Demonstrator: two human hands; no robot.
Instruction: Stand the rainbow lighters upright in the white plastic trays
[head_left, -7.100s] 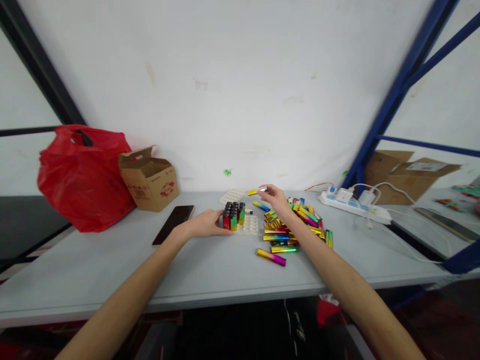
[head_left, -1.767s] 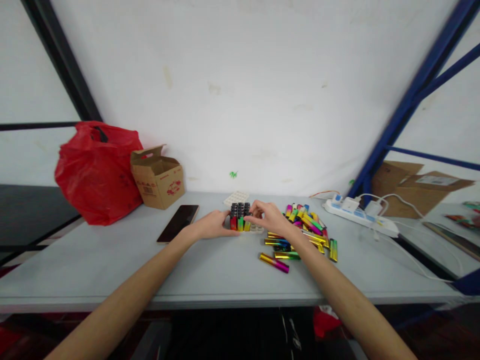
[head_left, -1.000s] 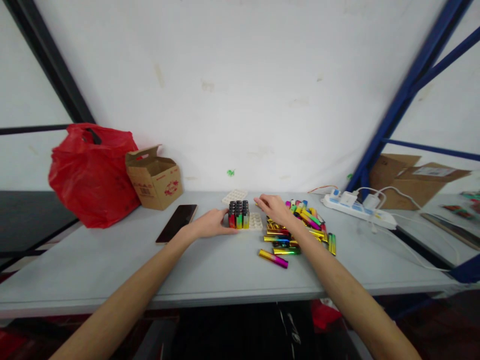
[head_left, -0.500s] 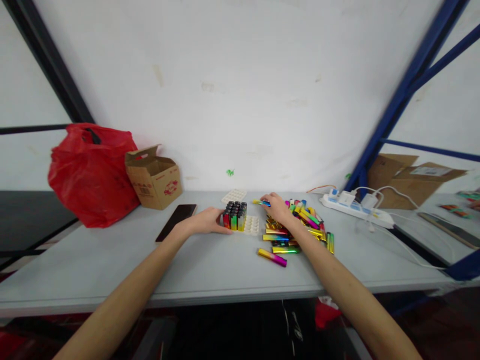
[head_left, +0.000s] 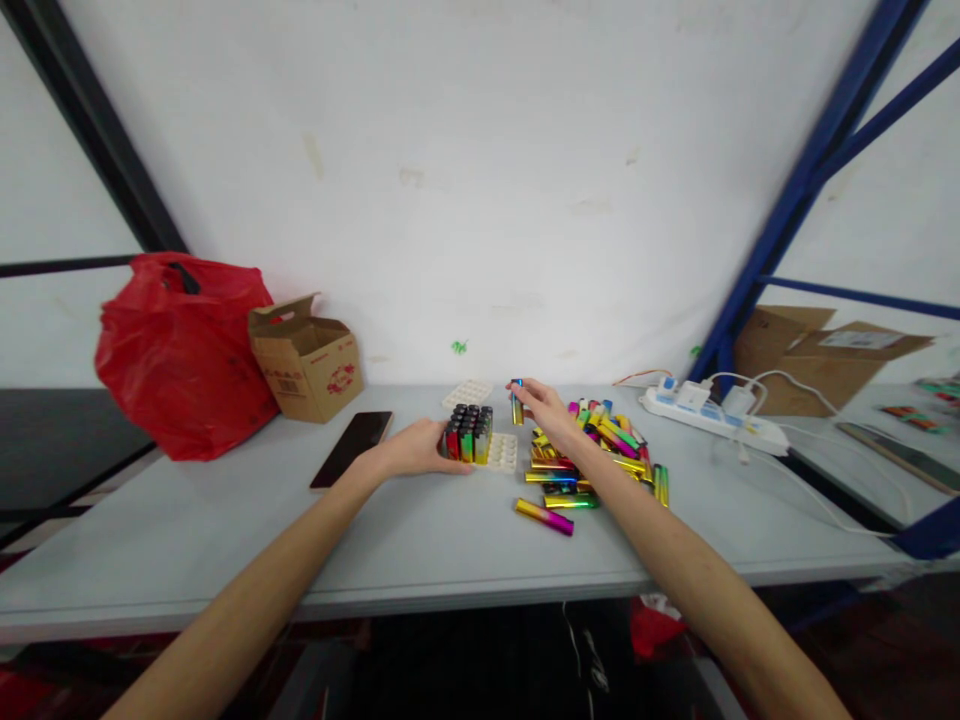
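Note:
My right hand [head_left: 541, 405] pinches a shiny blue and gold lighter [head_left: 517, 404], held upright above the table. Beside it lies a loose heap of metallic lighters [head_left: 551, 478] in gold, blue, green and purple. My left hand [head_left: 421, 450] curls around the left side of a white plastic tray [head_left: 502, 452], thumb at the near edge. Several lighters with black tops [head_left: 469, 432] stand packed in the tray's left part, while its right-hand holes are bare. One gold and purple lighter [head_left: 544, 516] lies apart near me.
A dark phone [head_left: 352, 448] lies left of my left hand. Behind it stand an open cardboard box [head_left: 307, 365] and a red plastic bag [head_left: 184, 355]. A second white tray [head_left: 467, 393] rests near the wall. At right is a white power strip [head_left: 716, 422] with cables.
My right hand has moved slightly left from the heap, and its lighter has turned from lying flat to upright. The left hand stays at the tray.

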